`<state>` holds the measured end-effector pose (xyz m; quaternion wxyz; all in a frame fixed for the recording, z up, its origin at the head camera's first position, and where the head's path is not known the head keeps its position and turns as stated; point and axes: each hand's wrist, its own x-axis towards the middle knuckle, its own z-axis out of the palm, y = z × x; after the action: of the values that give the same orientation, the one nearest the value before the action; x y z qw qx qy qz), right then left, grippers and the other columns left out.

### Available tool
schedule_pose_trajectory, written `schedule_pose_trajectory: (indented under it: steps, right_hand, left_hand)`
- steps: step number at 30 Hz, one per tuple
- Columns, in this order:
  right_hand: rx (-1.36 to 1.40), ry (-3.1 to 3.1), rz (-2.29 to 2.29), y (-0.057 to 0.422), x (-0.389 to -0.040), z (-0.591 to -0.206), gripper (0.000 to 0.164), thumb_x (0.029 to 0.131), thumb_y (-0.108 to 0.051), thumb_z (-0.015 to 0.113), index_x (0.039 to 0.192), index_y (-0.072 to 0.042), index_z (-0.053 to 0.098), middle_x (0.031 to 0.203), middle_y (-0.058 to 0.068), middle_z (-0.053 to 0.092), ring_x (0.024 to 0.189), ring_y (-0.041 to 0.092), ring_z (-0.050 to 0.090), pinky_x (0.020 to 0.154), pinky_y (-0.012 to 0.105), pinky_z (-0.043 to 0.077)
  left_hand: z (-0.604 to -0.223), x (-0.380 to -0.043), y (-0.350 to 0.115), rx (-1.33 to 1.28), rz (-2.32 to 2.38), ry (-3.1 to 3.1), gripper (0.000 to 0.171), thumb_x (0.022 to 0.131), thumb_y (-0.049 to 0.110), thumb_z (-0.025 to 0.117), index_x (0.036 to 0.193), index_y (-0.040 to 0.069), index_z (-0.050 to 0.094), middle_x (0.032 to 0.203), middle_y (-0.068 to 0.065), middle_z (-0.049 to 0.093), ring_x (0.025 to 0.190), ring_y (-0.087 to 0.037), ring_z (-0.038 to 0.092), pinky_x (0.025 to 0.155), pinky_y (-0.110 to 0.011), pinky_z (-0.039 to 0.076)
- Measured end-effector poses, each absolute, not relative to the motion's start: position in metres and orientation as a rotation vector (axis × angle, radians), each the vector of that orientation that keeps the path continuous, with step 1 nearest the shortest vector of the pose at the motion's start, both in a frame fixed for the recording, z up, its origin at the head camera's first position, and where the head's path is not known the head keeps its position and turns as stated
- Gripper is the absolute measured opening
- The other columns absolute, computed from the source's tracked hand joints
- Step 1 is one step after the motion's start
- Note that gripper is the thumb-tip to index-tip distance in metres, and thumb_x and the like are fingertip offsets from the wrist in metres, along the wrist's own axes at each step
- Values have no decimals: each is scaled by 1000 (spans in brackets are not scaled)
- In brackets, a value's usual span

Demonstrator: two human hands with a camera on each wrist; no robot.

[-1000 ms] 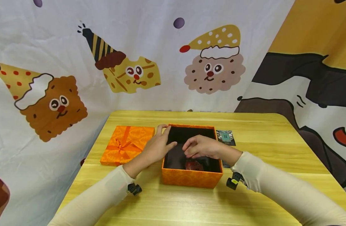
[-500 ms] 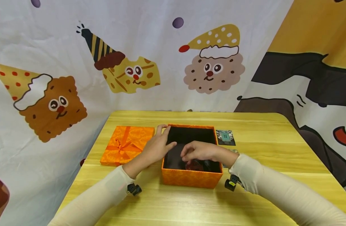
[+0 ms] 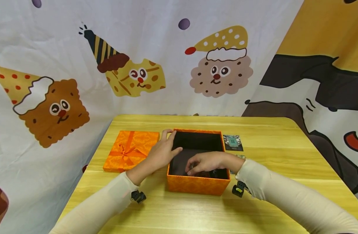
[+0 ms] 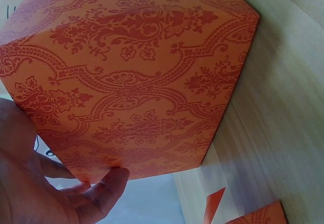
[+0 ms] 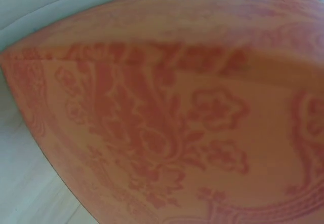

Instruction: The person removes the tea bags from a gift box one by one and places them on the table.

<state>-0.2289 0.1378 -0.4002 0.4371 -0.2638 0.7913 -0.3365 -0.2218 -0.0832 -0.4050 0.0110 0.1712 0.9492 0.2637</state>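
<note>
An orange patterned gift box with a dark inside stands lidless on the table. My left hand holds its left rim, the thumb over the inner side and the fingers outside. In the left wrist view, the fingers touch the patterned wall near a corner. My right hand reaches into the front part of the box, fingers bent downward; whether they pinch anything is hidden. A little dark red shows beneath that hand. The right wrist view is mostly filled by the box's outer wall.
Left of the box lies its orange lid with a ribbon bow. A dark square packet with a teal label lies at the right, and another is partly behind my right wrist. A printed cloth hangs behind the table.
My right hand has moved lower and toward the front of the box, covering the dark red item that showed earlier. My left hand stays at the rim.
</note>
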Motion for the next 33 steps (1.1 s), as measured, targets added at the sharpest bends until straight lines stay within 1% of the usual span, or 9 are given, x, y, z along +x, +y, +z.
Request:
schedule_pose_trajectory:
  steps: [4,8,12,21,23,26,28,30,33]
  right_hand:
    - [-716,2035,-741,136,-229,-402,29,102,-24,67,125,-7,68,115,-2,69,102,13,65,95,40,54]
    - [-797,2206,-628,136,-228,-404,33,97,-23,74,125,-6,68,108,1,68,99,16,61,90,38,52]
    - [-826,2353,-514,136,-227,-405,36,93,-17,77,125,-4,68,101,3,68,96,21,61,87,42,51]
    - [-777,2436,-434,135,-222,-403,31,93,2,71,123,-6,68,116,10,70,109,29,66,97,48,53]
    - [-758,2477,-403,135,-221,-404,31,92,5,70,121,-7,70,111,8,71,106,27,67,95,47,54]
    - [-702,2524,-372,133,-220,-403,25,91,8,68,109,-9,73,95,3,69,92,22,65,84,42,55]
    - [-664,2547,-373,133,-219,-404,20,91,8,69,97,-11,74,83,0,66,81,19,61,75,39,53]
    - [-637,2558,-395,133,-218,-404,20,92,7,68,87,-12,74,74,-1,62,73,18,55,67,36,47]
    - [-647,2573,-422,134,-218,-404,24,91,8,67,81,-13,74,70,-2,61,69,18,52,64,35,43]
  left_hand:
    - [-406,-222,-83,530,818,2959,79,100,37,69,162,6,30,159,-15,30,59,-16,51,49,-28,44]
    - [-406,-221,-84,529,811,2957,80,101,40,68,163,7,30,159,-15,30,59,-16,51,48,-28,43]
    - [-405,-221,-84,526,809,2955,80,101,42,66,163,7,30,160,-14,29,59,-16,51,47,-28,43]
    - [-406,-222,-83,524,825,2951,79,100,38,69,163,7,30,159,-14,29,59,-17,51,48,-29,43]
    - [-406,-222,-83,524,829,2951,79,100,37,69,163,7,31,159,-15,30,59,-17,51,48,-29,43]
    - [-406,-222,-83,527,826,2958,79,100,36,69,162,6,31,159,-15,30,58,-18,50,48,-29,43]
    - [-406,-222,-83,529,822,2960,79,100,36,69,162,6,31,159,-15,30,58,-18,50,48,-29,42]
    - [-406,-221,-83,531,822,2961,79,100,36,70,162,6,32,158,-15,30,57,-18,50,47,-29,42]
    - [-406,-221,-83,533,823,2962,78,100,36,69,162,6,32,158,-15,31,57,-18,50,47,-29,42]
